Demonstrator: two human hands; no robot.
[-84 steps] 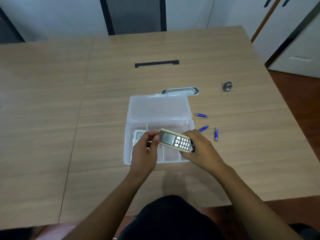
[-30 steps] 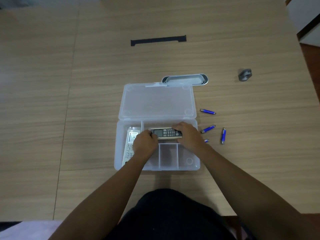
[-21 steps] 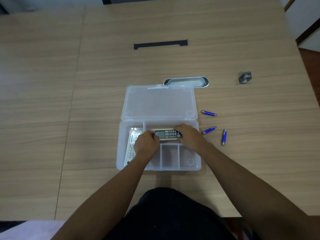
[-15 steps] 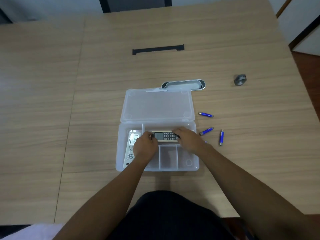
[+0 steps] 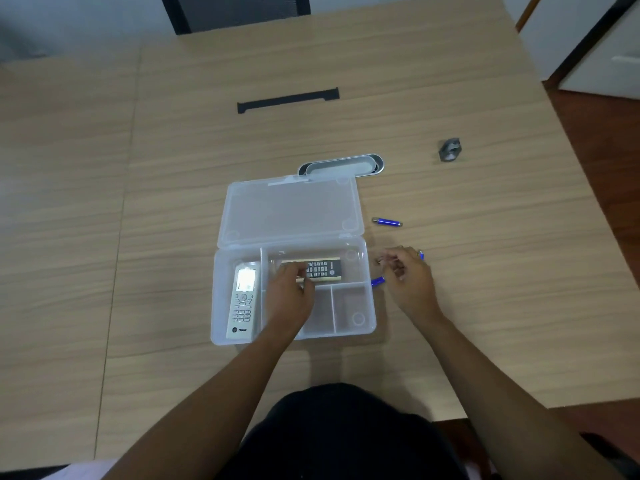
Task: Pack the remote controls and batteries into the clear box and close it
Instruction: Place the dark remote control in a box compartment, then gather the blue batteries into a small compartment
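Note:
The clear box (image 5: 360, 327) lies with its lid (image 5: 291, 213) folded back flat on the table. A white remote (image 5: 243, 303) lies in the box's long left compartment. A dark remote with a gold edge (image 5: 323, 270) lies across the far right compartment, and my left hand (image 5: 289, 296) holds its left end. My right hand (image 5: 408, 277) is outside the box on the right, with loose fingers just above the table. Blue batteries lie there: one (image 5: 387, 222) is apart, one (image 5: 378, 281) pokes out beside the box wall, and one (image 5: 420, 254) shows past my knuckles.
A grey oval cable port (image 5: 341, 165) sits just behind the lid. A black slot (image 5: 288, 100) lies farther back in the table. A small grey metal piece (image 5: 449, 149) rests at the far right. The table's right edge runs near it.
The dark remote has gone down into the far right compartment. My right hand has let go of it and moved right, out of the box, to the batteries. My left hand stays on the remote.

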